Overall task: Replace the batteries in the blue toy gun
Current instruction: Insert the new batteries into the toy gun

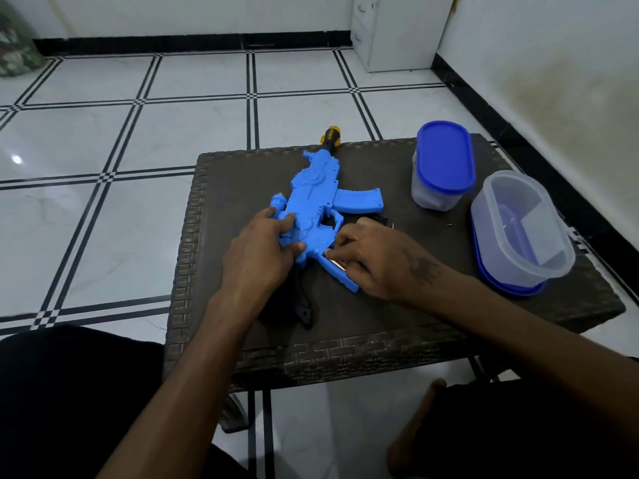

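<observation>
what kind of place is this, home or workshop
Most likely a room in a home, not a workshop: a glossy tiled floor with black borders, a white cabinet against the wall, and a small woven table with plastic food containers.

Dim, bluish cast; glare spot on floor tiles (16, 160); wide-angle bending at edges.
</observation>
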